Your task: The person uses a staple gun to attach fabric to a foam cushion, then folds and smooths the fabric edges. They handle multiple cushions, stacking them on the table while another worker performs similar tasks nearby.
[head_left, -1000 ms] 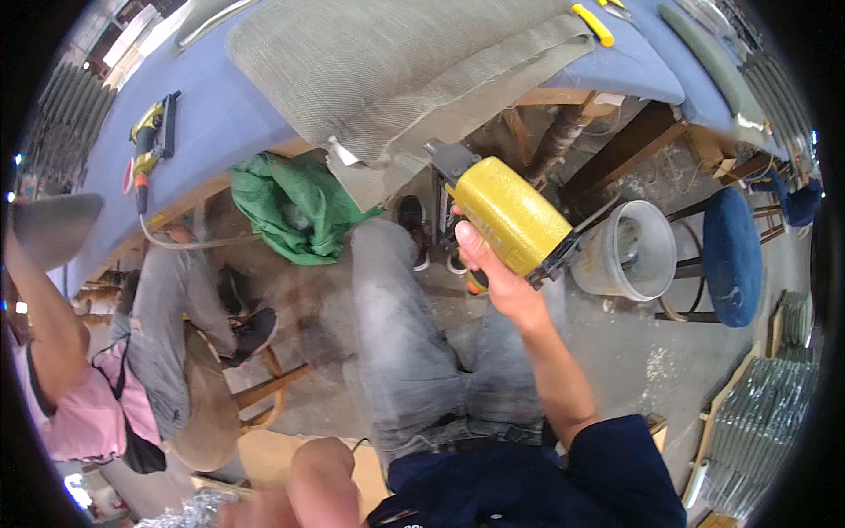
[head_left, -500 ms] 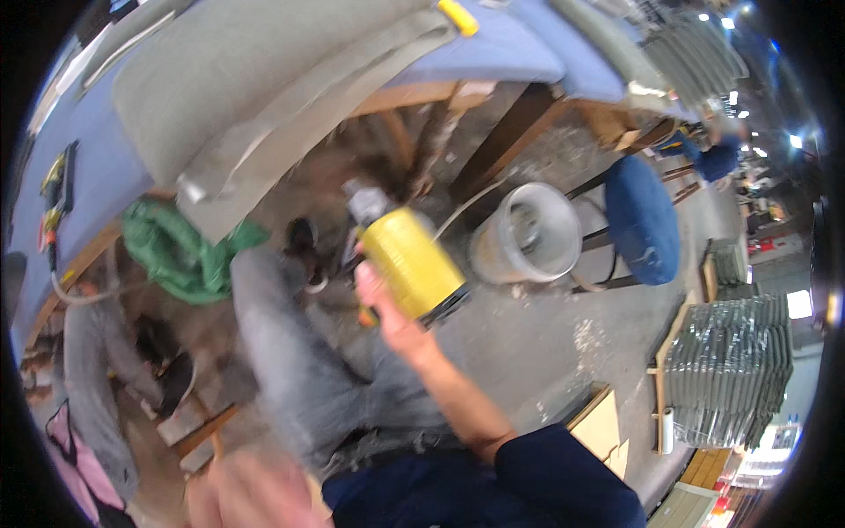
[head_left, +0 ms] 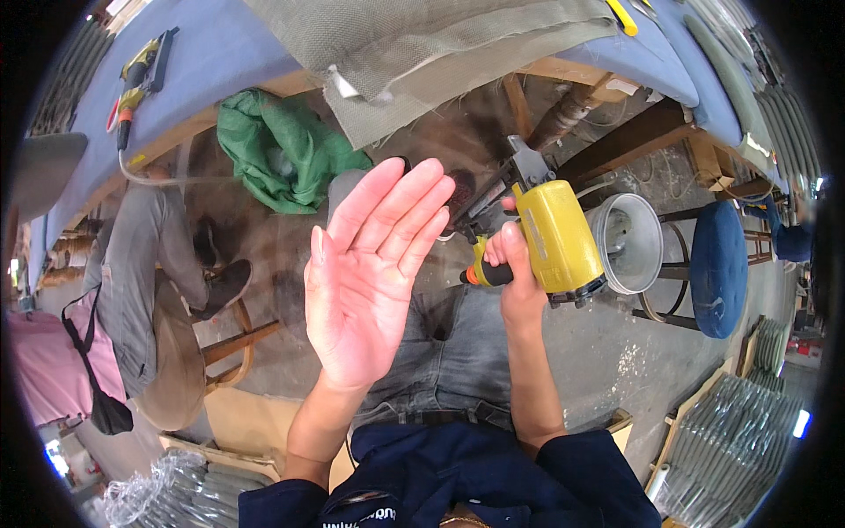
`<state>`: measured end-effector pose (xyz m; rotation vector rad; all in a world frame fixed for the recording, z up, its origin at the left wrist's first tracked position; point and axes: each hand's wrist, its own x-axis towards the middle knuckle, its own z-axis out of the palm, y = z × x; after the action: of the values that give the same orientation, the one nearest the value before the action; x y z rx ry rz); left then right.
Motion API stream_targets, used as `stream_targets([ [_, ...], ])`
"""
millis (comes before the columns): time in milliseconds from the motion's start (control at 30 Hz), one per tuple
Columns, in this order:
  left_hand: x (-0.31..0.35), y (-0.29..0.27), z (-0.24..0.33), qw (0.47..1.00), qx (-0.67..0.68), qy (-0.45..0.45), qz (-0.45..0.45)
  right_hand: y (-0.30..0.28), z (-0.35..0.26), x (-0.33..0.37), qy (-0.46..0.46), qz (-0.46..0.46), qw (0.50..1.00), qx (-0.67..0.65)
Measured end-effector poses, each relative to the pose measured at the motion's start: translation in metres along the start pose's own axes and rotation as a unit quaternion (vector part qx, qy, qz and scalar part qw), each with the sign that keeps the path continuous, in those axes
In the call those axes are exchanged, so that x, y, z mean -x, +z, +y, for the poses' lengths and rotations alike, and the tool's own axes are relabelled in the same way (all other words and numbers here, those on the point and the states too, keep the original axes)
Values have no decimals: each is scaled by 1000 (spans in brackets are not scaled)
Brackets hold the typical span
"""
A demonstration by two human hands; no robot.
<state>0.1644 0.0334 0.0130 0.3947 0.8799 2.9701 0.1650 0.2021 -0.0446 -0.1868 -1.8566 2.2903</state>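
My left hand [head_left: 363, 286] is raised in the middle of the view, palm toward me, fingers stretched out and holding nothing. To its right, my right hand [head_left: 521, 286] is wrapped round the handle of a pneumatic staple gun [head_left: 561, 236]. The gun has a yellow body with a black end cap, a grey nose pointing away from me, and an orange fitting by the grip. Beyond both hands, grey woven fabric [head_left: 431, 53] hangs over the front edge of a blue-covered table [head_left: 238, 44].
Another yellow-and-black air tool [head_left: 138, 75] lies on the table's left, its hose trailing down. Green cloth [head_left: 282, 150] hangs below the edge. A whitish bucket [head_left: 629, 242] and blue stool [head_left: 720, 268] stand right. A seated person in pink [head_left: 62, 361] is at left. Wrapped stacks [head_left: 735, 449] stand lower right.
My left hand has come up from the lower left to the middle and spread flat. My right hand, still gripping the staple gun, appears farther right. The whole view has shifted too.
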Motion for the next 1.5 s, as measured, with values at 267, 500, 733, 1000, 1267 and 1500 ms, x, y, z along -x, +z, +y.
stream_targets([
  [267, 5, 0, 0, 1000, -26, -8, -9, 0, 0, 4, -7, 11, 1000, 20],
  [500, 11, 13, 11, 985, -171, 2, -33, -11, 20, 14, -20, 18, 1000, -9],
  [733, -8, 69, 27, 931, -277, 41, -236, -15, 40, 26, 42, 46, 997, 55],
  [1000, -46, 116, 18, 874, -220, 27, -433, -16, 29, 26, -30, 71, 984, 163],
  [1267, -53, 110, 28, 874, -193, 0, -446, -27, 37, 28, 71, 34, 997, 2],
  [1500, -58, 36, 18, 994, 1, -55, -92, -50, -43, -10, -94, 107, 981, -130],
])
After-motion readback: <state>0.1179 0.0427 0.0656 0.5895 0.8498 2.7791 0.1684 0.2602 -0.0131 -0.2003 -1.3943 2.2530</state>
